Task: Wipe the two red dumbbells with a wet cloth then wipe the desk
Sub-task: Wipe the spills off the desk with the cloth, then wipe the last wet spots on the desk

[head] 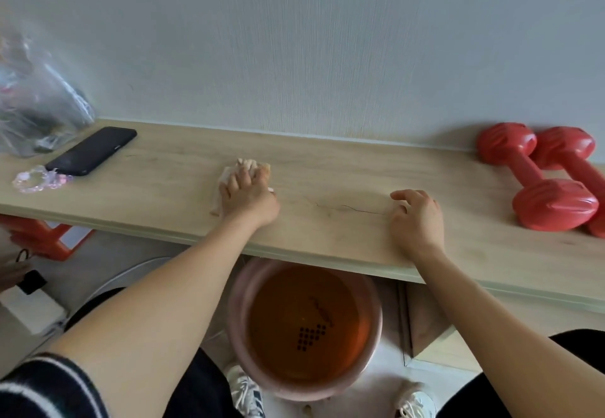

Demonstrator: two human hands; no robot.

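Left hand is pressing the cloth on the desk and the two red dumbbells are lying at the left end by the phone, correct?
Not quite. The head view shows the two red dumbbells at the desk's right end, far from the phone. The left hand does press the cloth there.

Left arm: bare forearm extended forward, dark striped sleeve at the upper arm.
Left hand [247, 195]: palm down, fingers [244, 173] spread and pressing flat.
Right arm: bare forearm extended forward.
Right hand [417, 216]: palm down, fingers loosely curled, holding nothing.
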